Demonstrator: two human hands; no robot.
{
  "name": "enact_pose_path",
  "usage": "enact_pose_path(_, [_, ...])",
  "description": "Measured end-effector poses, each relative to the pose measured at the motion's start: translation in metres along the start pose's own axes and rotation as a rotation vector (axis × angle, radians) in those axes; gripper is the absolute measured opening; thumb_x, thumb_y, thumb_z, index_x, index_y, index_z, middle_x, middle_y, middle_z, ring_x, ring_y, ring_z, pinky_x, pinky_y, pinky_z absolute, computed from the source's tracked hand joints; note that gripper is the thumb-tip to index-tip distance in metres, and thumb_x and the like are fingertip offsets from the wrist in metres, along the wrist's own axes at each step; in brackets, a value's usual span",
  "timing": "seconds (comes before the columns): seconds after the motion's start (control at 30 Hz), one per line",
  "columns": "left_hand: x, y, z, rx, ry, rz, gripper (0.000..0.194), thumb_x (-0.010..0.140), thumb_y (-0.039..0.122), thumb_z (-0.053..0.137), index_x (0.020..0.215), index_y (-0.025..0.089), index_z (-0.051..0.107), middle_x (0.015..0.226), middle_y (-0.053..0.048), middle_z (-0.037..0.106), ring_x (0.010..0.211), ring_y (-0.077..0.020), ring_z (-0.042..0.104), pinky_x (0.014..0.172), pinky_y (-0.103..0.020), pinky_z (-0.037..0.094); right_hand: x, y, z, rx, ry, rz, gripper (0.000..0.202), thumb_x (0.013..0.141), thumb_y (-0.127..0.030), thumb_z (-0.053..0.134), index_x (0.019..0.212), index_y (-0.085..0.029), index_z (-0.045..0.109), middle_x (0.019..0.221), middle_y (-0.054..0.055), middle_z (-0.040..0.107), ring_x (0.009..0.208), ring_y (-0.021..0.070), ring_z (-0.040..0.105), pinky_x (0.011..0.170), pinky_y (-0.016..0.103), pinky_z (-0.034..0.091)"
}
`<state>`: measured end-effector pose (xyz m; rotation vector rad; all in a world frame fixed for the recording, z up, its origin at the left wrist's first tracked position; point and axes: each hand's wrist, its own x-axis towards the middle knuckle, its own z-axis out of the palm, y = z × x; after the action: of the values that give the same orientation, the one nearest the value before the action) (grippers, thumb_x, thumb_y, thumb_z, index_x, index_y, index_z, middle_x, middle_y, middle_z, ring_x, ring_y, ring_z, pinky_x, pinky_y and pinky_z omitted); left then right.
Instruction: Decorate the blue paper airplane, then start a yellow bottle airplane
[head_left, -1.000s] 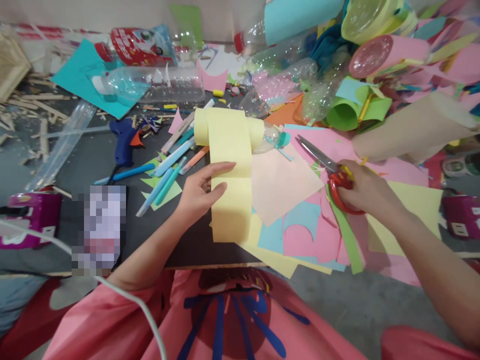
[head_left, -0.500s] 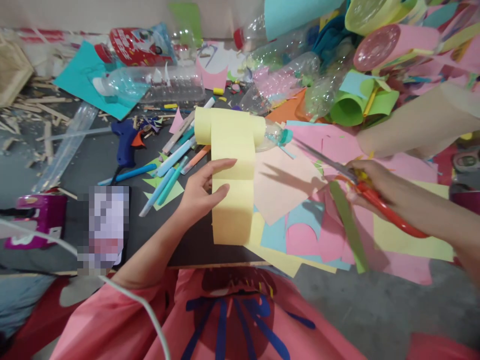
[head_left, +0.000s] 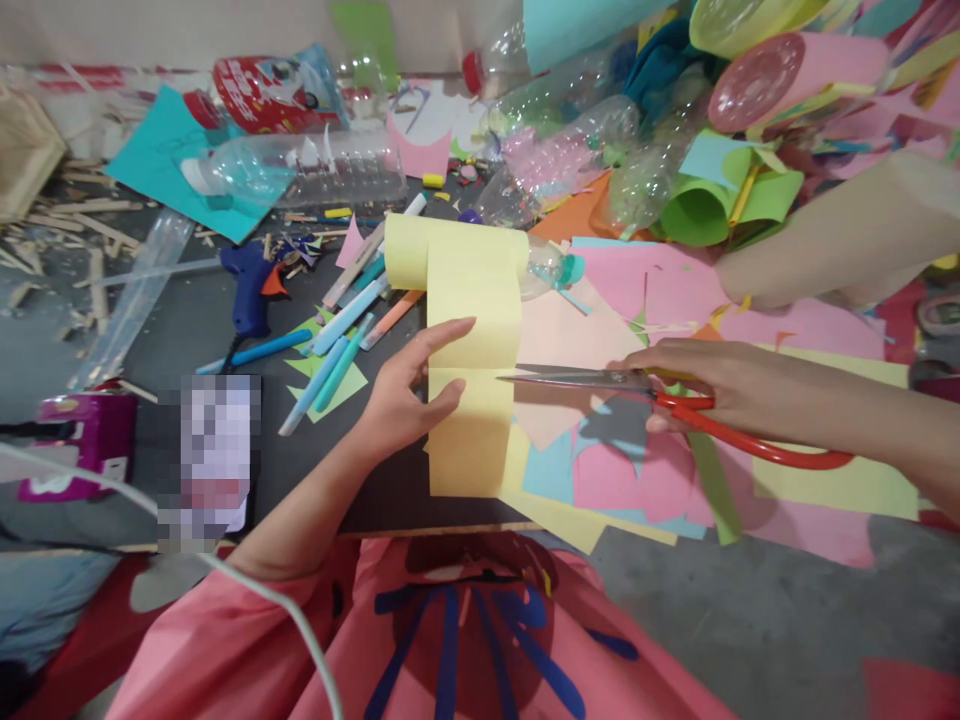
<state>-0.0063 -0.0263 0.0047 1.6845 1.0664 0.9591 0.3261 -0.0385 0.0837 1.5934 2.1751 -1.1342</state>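
Observation:
A strip of yellow paper (head_left: 471,440) hangs toward me from a clear plastic bottle (head_left: 546,266) with a teal cap, which is wrapped in yellow paper and lies on its side. A crease crosses the strip. At its left edge rests my left hand (head_left: 409,395), thumb and forefinger apart over the paper; the other fingers are curled and partly hidden. My right hand (head_left: 690,385) grips red-handled scissors (head_left: 585,378). Their blades look closed, pointing left, with the tip over the strip's right edge near the crease.
Coloured paper sheets (head_left: 810,450) spread under my right arm. Several markers (head_left: 337,370) and a blue glue gun (head_left: 251,290) lie left of the strip. A phone (head_left: 217,450) and a white cable (head_left: 285,600) are near the front edge. Bottles (head_left: 322,165) line the back.
My right hand has brought the scissors left and down, from beside the bottle cap to the strip's right edge. The blades have swung to nearly level. My left hand has barely moved.

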Motion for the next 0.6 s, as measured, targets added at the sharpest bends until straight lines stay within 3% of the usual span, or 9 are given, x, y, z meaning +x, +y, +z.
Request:
enact_pose_path(0.3, [-0.001, 0.0, 0.001, 0.017, -0.033, 0.004, 0.048, 0.08, 0.027, 0.067, 0.128, 0.024, 0.067, 0.133, -0.008, 0.069, 0.123, -0.0261, 0.065, 0.082, -0.028, 0.06, 0.008, -0.004, 0.001, 0.028, 0.003, -0.119, 0.043, 0.087, -0.061, 0.058, 0.107, -0.024, 0.068, 0.109, 0.013, 0.072, 0.093, 0.0303, 0.068, 0.073, 0.038, 0.051])
enact_pose_path(0.6, [-0.001, 0.001, 0.002, 0.026, 0.003, 0.039, 0.048, 0.08, 0.021, 0.066, 0.128, 0.024, 0.067, 0.133, -0.007, 0.07, 0.121, -0.0248, 0.066, 0.077, -0.025, 0.059, 0.011, -0.005, 0.0, 0.028, -0.002, -0.1, 0.048, 0.086, -0.065, 0.057, 0.112, -0.026, 0.067, 0.118, 0.012, 0.072, 0.1, 0.0316, 0.069, 0.078, 0.04, 0.052])
